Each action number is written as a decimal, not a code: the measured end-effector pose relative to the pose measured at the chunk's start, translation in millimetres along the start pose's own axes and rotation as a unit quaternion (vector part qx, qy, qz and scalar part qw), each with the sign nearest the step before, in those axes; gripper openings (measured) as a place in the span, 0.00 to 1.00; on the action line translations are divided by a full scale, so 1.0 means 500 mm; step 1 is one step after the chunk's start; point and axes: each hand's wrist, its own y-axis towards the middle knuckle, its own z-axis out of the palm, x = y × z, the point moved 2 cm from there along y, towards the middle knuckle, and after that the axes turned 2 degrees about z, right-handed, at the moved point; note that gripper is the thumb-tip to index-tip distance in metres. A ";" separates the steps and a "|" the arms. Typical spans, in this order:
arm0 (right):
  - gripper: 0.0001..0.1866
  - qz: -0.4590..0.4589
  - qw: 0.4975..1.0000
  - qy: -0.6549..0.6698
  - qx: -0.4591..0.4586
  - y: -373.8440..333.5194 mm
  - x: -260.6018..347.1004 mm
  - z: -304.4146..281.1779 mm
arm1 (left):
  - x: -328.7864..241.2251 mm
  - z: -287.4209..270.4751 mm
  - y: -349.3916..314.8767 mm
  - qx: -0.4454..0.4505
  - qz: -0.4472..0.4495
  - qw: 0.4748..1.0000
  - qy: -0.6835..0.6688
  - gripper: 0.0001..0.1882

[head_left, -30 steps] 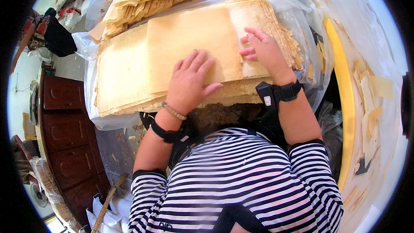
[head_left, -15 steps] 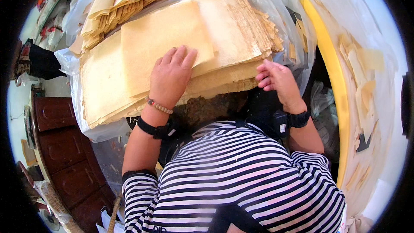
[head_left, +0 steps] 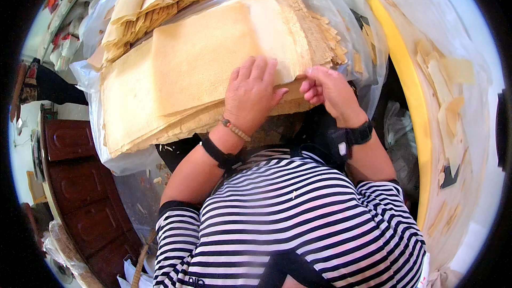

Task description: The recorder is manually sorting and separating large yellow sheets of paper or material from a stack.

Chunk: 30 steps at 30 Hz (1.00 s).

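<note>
A thin, tan, rectangular sheet, perhaps of dried paper-like material (head_left: 197,53), is lying on top of a thick stack of pale yellow-brown sheets with ragged edges (head_left: 125,106), in the middle of the scene. The left hand (head_left: 249,89) is resting flat, palm down, fingers nearly together and thumb spread, over the tan sheet's near right part. The right hand (head_left: 332,89) is curling narrow at the stack's near right corner, thumb and forefinger apparently pinching the corner of a smooth, cream-coloured sheet (head_left: 281,34) that is showing to the right of the tan one.

Each sheet is probably weighing little, bending easily yet tearing or cracking at its brittle-looking rim; the whole stack is likely being heavy. A corner is offering the surest hold, with a flat palm steadying the middle.

On the far side, a fanned bundle of folded tan sheets (head_left: 154,0) is crowding the stack. Crumpled, translucent plastic sheeting (head_left: 368,42) is lining the right, short of a curved yellow edge (head_left: 409,80). More room is opening on the near side, towards the body.
</note>
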 end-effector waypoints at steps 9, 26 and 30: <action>0.16 0.014 0.966 0.065 0.249 -0.064 -0.052 0.070 | -0.005 -0.052 -0.063 -0.040 -0.013 0.999 -0.029 0.25; 0.26 -0.535 0.687 -0.490 0.040 -0.002 0.111 0.207 | 0.246 -0.087 -0.158 -0.193 -0.458 0.596 -0.631 0.15; 0.33 -0.545 0.597 -0.588 0.032 0.075 0.092 0.272 | 0.317 -0.034 -0.166 -0.155 -0.449 0.697 -0.537 0.17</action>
